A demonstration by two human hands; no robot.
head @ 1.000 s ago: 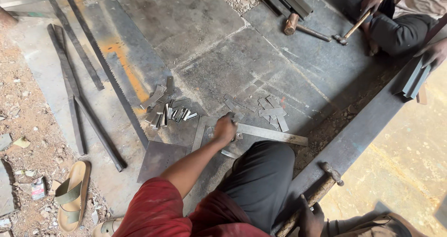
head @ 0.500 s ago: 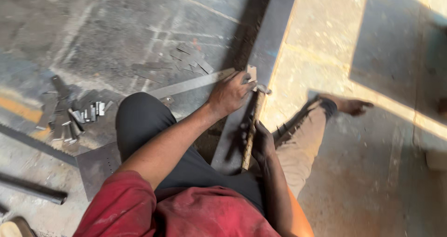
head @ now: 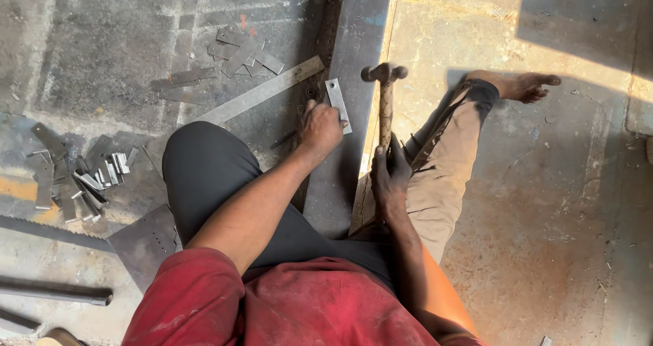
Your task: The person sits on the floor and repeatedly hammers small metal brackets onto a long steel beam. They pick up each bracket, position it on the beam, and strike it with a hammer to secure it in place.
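Floor [head: 564, 203] of stained concrete carries a long grey steel beam [head: 354, 60] that runs from the top edge down between the person's legs. Beside it lies a long flat metal bar [head: 262, 94], angled up to the right, with loose offcuts [head: 238, 50] above it and a heap of small cut pieces [head: 81, 183] at far left. The right hand [head: 389, 176] is clenched round a wooden-handled hammer [head: 385, 104]; its long axis runs straight away from the body, head resting on the beam's right edge. The left hand [head: 320, 128] rests on the beam, fingers curled down just beside a small metal strip [head: 338, 104], which lies lengthwise on the beam, up and right of those fingers; the left hand is nearer it. Whether the fingers pinch its near end cannot be told. The lower handle is hidden by the right hand.
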